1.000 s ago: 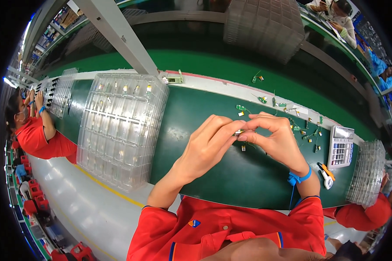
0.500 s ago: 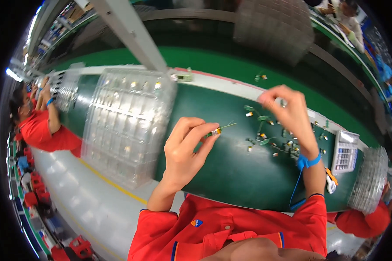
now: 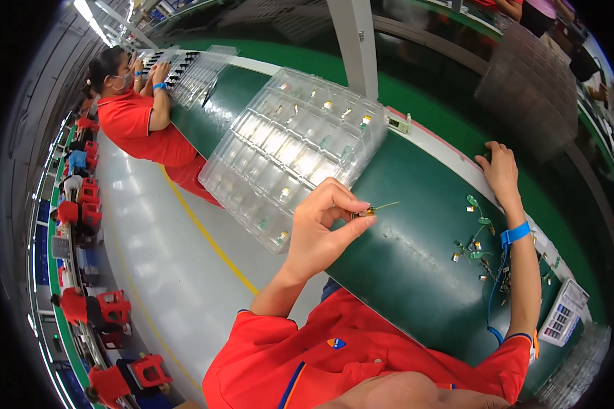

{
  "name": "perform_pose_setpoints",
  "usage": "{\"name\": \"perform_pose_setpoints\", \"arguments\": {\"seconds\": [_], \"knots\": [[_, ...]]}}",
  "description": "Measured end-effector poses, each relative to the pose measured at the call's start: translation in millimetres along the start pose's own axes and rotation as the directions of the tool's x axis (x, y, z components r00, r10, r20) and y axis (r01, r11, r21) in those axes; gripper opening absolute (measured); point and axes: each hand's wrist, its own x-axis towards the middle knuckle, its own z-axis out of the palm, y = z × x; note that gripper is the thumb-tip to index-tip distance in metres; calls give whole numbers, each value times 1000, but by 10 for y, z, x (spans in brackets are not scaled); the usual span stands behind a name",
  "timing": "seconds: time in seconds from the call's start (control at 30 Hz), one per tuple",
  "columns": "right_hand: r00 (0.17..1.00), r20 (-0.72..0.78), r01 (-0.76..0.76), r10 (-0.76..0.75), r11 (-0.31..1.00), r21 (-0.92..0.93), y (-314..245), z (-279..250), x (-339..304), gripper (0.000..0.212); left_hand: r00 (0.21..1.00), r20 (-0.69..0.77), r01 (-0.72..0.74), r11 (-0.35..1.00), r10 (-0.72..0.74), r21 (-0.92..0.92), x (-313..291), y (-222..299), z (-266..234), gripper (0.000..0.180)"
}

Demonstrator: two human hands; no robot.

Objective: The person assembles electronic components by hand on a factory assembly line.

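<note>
My left hand [image 3: 324, 232] pinches a small circuit board [image 3: 366, 212] between thumb and fingertips, above the green tabletop [image 3: 402, 273]. A thin yellowish wire sticks out from it to the right. My right hand [image 3: 501, 176] reaches over the pale far rail of the table, at the edge of the green strip beyond. Its thumb and fingers look apart, and what lies under the fingertips is hidden. Several loose small circuit boards [image 3: 477, 247] with wires lie scattered beside my right forearm, which wears a blue wrist strap [image 3: 515, 234] with a cord.
A clear compartment tray [image 3: 290, 146] with small parts in it rests left of my left hand. A grey post [image 3: 358, 48] rises behind it. A calculator-like keypad [image 3: 564, 312] and more clear trays [image 3: 580, 365] are at the right. A co-worker in red [image 3: 140, 116] works at the left.
My view has turned, so the table appears slanted and more of the left shows. My right hand has moved out past the far rail. The left hand still pinches its board.
</note>
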Motion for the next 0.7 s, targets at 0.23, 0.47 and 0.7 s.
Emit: {"name": "perform_pose_setpoints", "arguments": {"seconds": [0.23, 0.47, 0.7], "knots": [[996, 0, -91, 92, 987, 129, 108, -4, -3, 27, 992, -120, -4, 961, 38, 276, 115, 226, -399, 11], [989, -31, -132, 146, 953, 273, 164, -91, -84, 24, 951, 9, -172, 502, 311, 847, 958, -74, -1168, 13], [976, -34, -178, 214, 882, 437, 99, -506, -441, 32, 972, 109, -178, 350, 209, 920, 1282, -337, -1019, 14]]}}
